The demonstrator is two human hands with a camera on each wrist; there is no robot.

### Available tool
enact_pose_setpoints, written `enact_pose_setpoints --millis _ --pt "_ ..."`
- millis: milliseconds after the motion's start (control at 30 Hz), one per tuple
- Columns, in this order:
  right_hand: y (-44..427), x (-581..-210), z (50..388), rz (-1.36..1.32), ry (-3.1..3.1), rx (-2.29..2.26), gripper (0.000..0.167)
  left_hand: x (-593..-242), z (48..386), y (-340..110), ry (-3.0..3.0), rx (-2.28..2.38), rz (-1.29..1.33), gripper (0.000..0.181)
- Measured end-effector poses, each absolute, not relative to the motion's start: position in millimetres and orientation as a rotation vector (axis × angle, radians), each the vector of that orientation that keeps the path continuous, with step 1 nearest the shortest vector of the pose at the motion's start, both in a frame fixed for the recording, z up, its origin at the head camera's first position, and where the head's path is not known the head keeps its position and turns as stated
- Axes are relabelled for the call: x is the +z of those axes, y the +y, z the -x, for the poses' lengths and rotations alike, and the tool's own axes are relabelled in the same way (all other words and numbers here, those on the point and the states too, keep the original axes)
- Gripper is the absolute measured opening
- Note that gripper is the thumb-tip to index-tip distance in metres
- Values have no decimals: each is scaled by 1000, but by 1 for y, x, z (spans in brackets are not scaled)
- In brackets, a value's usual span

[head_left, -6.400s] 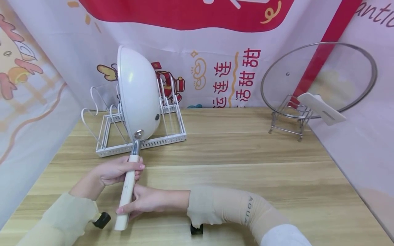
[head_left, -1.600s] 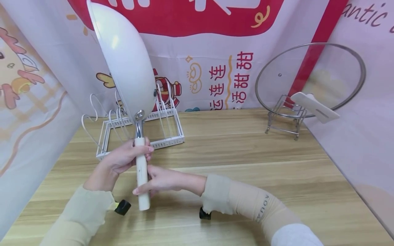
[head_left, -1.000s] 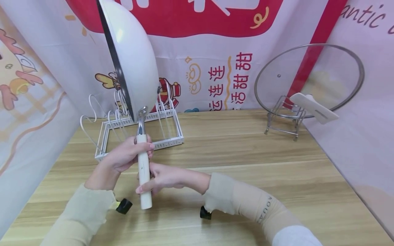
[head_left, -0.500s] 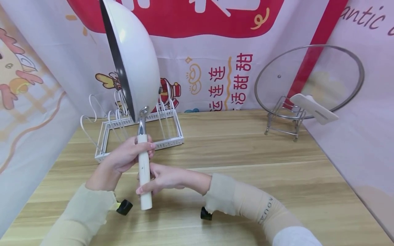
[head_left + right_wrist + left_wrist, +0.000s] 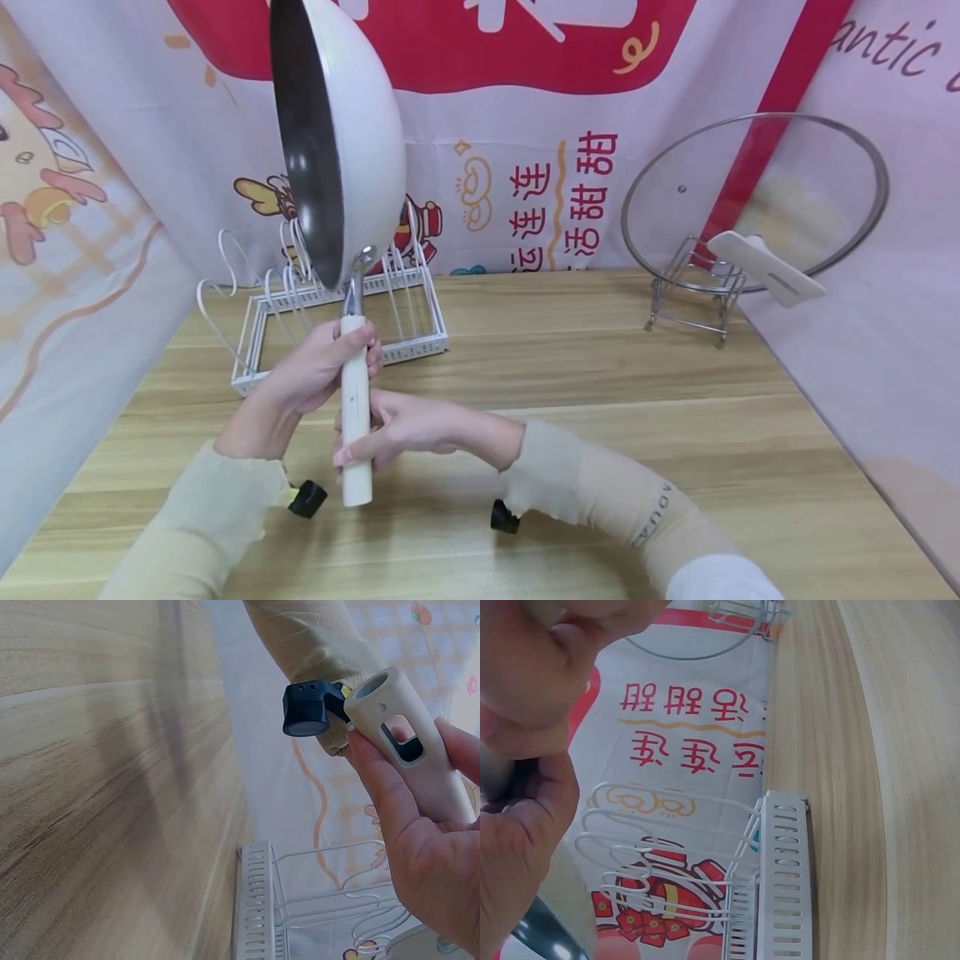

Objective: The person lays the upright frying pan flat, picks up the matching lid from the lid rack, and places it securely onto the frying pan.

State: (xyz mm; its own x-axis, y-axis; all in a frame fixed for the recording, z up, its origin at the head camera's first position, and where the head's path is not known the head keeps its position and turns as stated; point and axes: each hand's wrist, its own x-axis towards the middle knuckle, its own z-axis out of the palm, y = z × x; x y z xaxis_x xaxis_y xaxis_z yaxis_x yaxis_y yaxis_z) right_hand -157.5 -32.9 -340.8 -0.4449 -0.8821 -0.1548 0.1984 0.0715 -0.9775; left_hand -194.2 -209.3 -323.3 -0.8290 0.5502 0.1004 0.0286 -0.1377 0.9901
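A wok, white outside and dark inside, is held up on edge above the white wire rack in the head view. Its top runs out of frame. My left hand grips the upper part of the cream handle, just below the metal neck. Lower down, my right hand holds the same handle with the thumb across it. In the right wrist view the slotted handle end lies between thumb and fingers. The left wrist view shows the left fingers curled, with the handle mostly hidden.
At the back right, a glass lid with a metal rim leans upright in a small wire stand. A white slotted spatula sits in front of it. Printed cloth hangs behind and beside the wooden table.
Earlier the wok stood in the rack; both hands have since lifted it above. Lately it has turned and shifted slightly right, showing more of its dark inside. Both hands keep their hold.
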Motion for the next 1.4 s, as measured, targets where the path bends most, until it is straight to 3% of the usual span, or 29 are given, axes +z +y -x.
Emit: enact_pose_setpoints --millis 400,733,1400 --pt "-27 -341 160 722 1413 -1557 22 -318 194 -197 1978 1959 -544 27" --pt "-24 -338 161 736 1321 -1577 21 -319 195 -194 1871 2019 -680 31" --pt "-20 -342 158 727 1346 -1617 20 -311 187 -179 2166 1884 -552 6"
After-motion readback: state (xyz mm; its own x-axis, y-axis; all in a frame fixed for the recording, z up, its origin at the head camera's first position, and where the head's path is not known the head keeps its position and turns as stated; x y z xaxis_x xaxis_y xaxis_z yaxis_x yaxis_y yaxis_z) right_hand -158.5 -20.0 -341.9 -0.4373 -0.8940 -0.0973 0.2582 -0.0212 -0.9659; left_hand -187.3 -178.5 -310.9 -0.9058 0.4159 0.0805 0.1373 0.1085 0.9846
